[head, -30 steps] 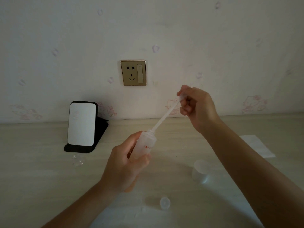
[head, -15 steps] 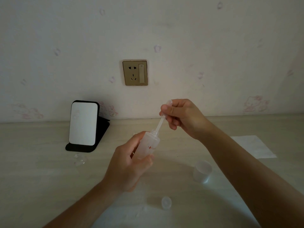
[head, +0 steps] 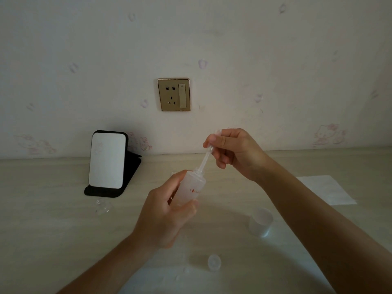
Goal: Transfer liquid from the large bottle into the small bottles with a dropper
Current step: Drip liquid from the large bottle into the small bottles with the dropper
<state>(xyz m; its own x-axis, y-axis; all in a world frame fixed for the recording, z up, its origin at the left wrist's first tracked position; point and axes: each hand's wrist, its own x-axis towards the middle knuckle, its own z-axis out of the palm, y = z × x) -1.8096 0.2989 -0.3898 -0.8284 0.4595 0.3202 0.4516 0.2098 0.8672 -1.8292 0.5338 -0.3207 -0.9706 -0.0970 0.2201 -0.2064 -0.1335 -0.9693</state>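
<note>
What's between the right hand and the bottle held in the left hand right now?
Only the dropper: its clear stem runs from the pinch of the right hand down into the neck of the bottle, as the head view shows.

The left hand (head: 165, 213) is held up with its fingers curled round the bottle (head: 191, 188), and the thumb lies along the bottle's left side. The left forearm (head: 110, 262) is bare and reaches forward. The right hand (head: 235, 151) is higher and further forward. It pinches the top of the dropper (head: 204, 161) between thumb and forefinger, the other fingers curled under. The right forearm (head: 318, 209) is bare too.
</note>
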